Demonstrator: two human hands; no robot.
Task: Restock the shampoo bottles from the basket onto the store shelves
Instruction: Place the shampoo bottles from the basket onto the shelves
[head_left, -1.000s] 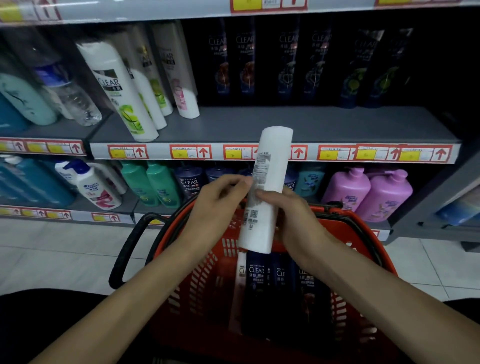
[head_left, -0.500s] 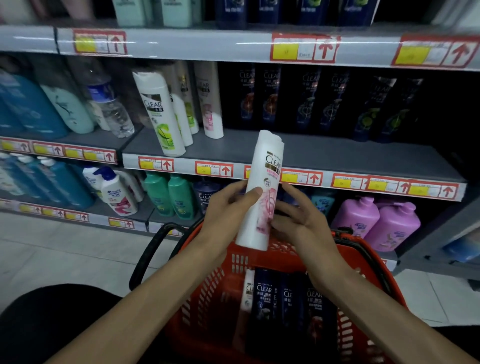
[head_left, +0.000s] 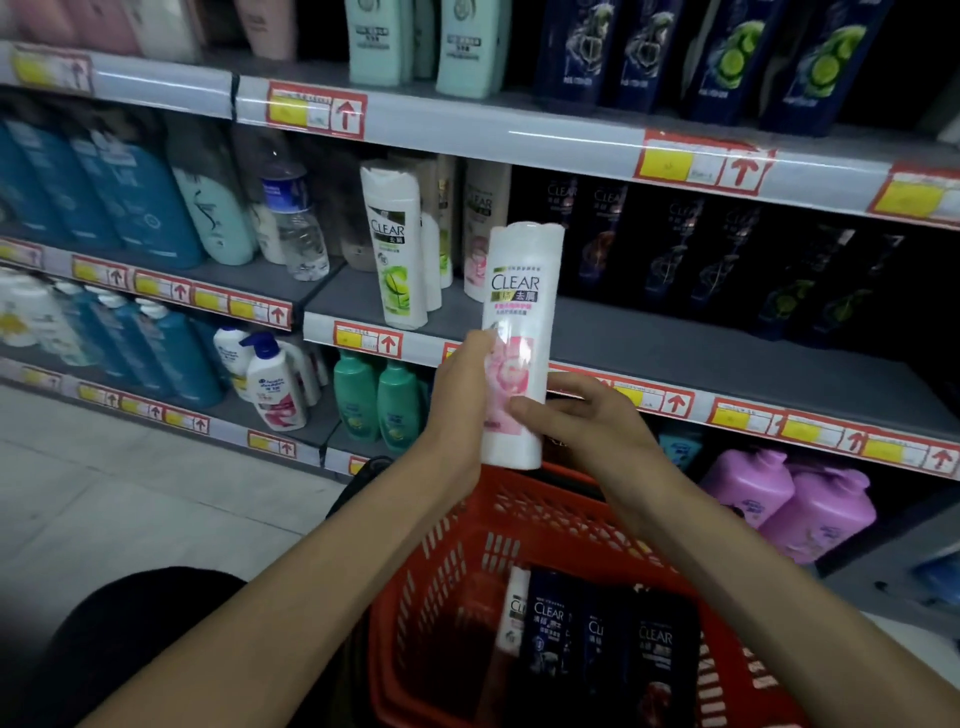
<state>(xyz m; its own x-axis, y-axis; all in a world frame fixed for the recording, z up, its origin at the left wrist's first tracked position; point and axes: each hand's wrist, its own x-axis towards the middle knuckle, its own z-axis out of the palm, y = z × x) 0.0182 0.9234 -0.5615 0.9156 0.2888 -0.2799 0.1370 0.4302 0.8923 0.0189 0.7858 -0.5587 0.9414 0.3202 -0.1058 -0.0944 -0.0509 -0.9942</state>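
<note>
Both your forearms reach forward over the red plastic basket (head_left: 457, 561), bare and roughly level, converging on one bottle.

Left hand (head_left: 460, 400): it comes in from the bottle's left, thumb on the front by the label and the other fingers wrapped out of sight behind. It has a firm hold on the lower half.

Right hand (head_left: 592, 423): it comes in from the right, thumb lying across the lower front and fingers curled behind. This hand is also clamped on the bottle.

Task item: white CLEAR shampoo bottle (head_left: 522, 322). It is glossy plastic, tall with a flattened oval section, and has a pink flower print on its lower label. You hold it nearly upright, top leaning slightly right, above the basket's far rim and in front of the middle shelf (head_left: 701, 358) edge, not on it.

The basket has lattice walls with slotted holes and a black handle on the left. Inside are several dark navy CLEAR bottles (head_left: 550, 629) standing side by side, with one white bottle (head_left: 514, 608) at their left.

The middle shelf is a matte grey deck with red and yellow price tags along its lip. On it a white CLEAR bottle with green label (head_left: 395, 249) stands left of your bottle, a pink-label one (head_left: 480, 228) stands behind it, and a row of dark bottles (head_left: 675, 249) stands at the back right. Purple pump bottles (head_left: 789, 499) sit on the shelf below, right.
</note>
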